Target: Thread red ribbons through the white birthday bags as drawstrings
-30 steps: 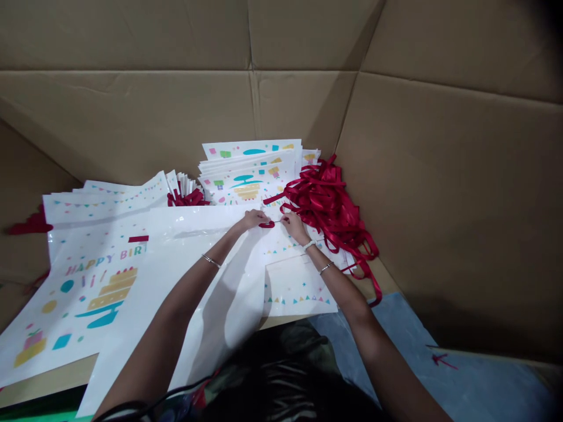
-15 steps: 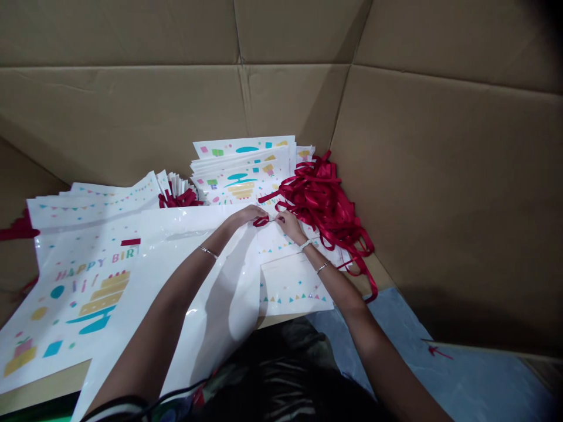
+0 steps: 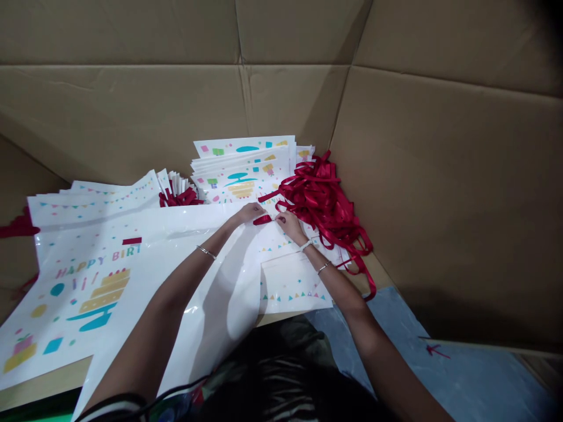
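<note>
My left hand (image 3: pixel 251 212) is at the top edge of a large white sheet (image 3: pixel 202 234), its fingers bent just above a short red ribbon loop (image 3: pixel 263 220); what they grip is too small to tell. My right hand (image 3: pixel 287 223) is closed in a pinch at the right end of that loop, where a thin dark strand shows between loop and fingers. Right behind my right hand lies a heap of red ribbons (image 3: pixel 323 193). Printed white sheets with coloured flags (image 3: pixel 294 284) lie under and in front of both hands.
A stack of printed sheets (image 3: pixel 241 170) leans at the back. More "Happy Birthday" style sheets (image 3: pixel 88 234) spread to the left, with a red ribbon bunch (image 3: pixel 178 197) behind. Cardboard walls (image 3: pixel 153 117) enclose the back and sides. Bluish floor (image 3: pixel 387 328) shows at the lower right.
My left hand has shifted slightly up and left off the ribbon loop, which now looks flatter and narrower. My right hand has hardly moved.
</note>
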A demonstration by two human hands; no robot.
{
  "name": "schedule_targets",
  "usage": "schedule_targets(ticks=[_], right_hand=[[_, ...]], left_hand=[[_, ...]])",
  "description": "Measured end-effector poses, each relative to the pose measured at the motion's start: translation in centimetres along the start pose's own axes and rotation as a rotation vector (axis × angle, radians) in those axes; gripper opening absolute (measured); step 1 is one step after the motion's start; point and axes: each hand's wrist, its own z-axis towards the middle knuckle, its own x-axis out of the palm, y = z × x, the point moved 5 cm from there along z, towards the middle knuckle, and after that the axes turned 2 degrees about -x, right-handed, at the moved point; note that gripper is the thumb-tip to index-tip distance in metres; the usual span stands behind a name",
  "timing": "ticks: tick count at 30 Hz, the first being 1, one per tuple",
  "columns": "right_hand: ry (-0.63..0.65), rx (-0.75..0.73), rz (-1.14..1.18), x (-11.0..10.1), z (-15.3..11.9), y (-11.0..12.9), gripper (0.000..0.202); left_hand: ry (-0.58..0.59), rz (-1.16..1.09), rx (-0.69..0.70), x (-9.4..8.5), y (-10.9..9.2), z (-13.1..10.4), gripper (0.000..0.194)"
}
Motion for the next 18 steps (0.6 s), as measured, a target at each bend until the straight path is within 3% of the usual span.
schedule_targets(ticks=[3,9,13,18], right_hand=[[-0.024,0.09,-0.034,0.2,-0.7,-0.1,0.026],[0.03,0.176,0.07,1.4,-2.3,0.8,0.057],[0.048,0.228,0.096,2.5,-2.3,2.7,0.073],[0.11,0.159,0.067,5.5,-1.0,6.2,0.073]], left_hand=[[-0.166,0.175,0.066,-1.7,1.4,-2.6,0.041],[-0.114,0.445,0.239,-1.7,4.8,-8.7,0.078],[-0.183,0.491,0.216,-0.6,5.3,-9.4,0.081],[-0.224,0.485,0.134,0.0,5.1,-8.7,0.076]])
